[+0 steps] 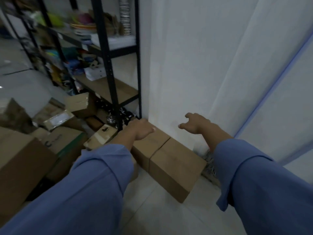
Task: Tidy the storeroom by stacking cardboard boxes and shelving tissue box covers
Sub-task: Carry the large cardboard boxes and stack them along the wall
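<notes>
Against wall: one cardboard box; left hand flat on it, right hand spread, empty; two grips

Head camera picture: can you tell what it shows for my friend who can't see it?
A person in blue sleeves rests the left hand on a closed cardboard box on the floor against a white wall, the right hand open above it. More boxes and a black shelf rack stand left.
</notes>
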